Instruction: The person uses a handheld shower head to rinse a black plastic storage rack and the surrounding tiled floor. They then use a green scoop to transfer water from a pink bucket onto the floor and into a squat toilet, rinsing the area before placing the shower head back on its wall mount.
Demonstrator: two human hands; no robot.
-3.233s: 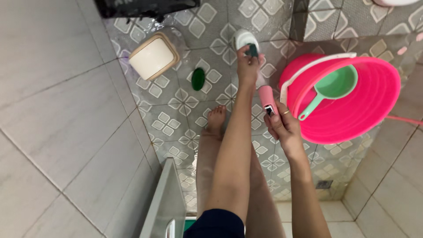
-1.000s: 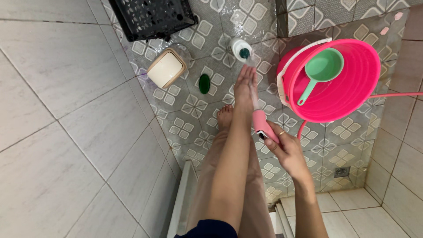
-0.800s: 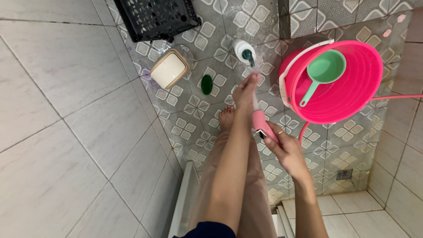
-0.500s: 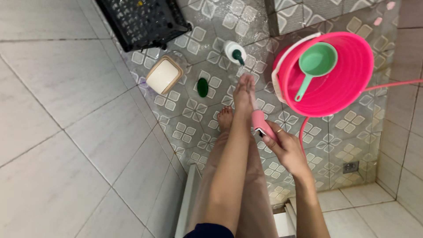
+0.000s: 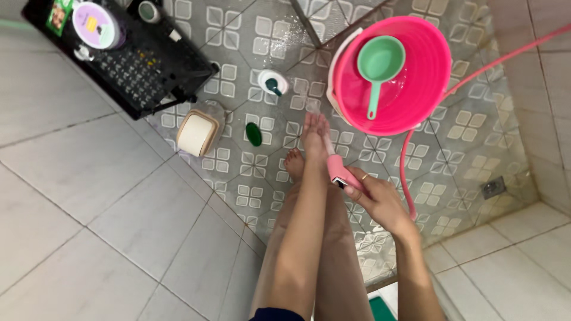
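My right hand (image 5: 380, 202) grips a smooth pink plastic sprayer (image 5: 338, 169) over wet, glossy patterned floor tiles (image 5: 476, 137), near a shiny pink plastic bucket (image 5: 425, 83).

A pink handheld spray nozzle (image 5: 337, 169) — small, tilted down over the raised foot (image 5: 313, 134) — its pink hose (image 5: 416, 142) trailing right.
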